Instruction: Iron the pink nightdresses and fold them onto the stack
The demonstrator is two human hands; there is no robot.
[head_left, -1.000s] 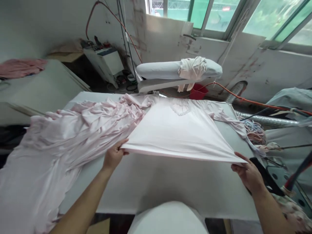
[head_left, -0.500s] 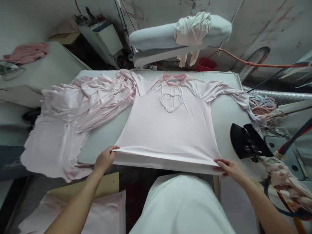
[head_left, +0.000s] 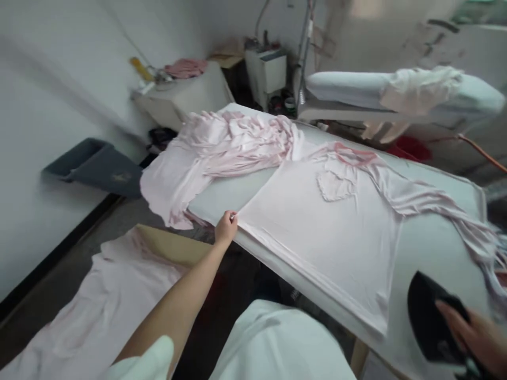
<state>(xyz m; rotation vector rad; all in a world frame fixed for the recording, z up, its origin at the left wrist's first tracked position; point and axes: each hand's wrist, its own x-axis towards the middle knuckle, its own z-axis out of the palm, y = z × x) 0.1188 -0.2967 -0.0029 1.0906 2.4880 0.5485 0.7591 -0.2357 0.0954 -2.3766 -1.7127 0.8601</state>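
A pale pink long-sleeved shirt (head_left: 312,237) lies spread on the ironing table (head_left: 428,248), with a darker pink neckband and a frilled heart on its chest. My left hand (head_left: 227,228) pinches the left corner of the hem at the table's front edge. At the right, my right hand (head_left: 471,327) is wrapped round the handle of a black iron (head_left: 430,316). The iron is on the table's right part, beside the shirt's hem and apart from it. Part of the right hand is cut off by the frame and blurred.
Heaped pink garments (head_left: 237,140) cover the table's left end and hang over its edge. More pink cloth (head_left: 119,295) lies in a box at lower left. A grey bin (head_left: 106,169) stands by the wall. Behind the table is a padded pressing arm (head_left: 348,87) with cloth on it.
My right hand has let go of the shirt's right hem corner and taken hold of the iron. The left hand still pinches its corner. My view has turned to the left.
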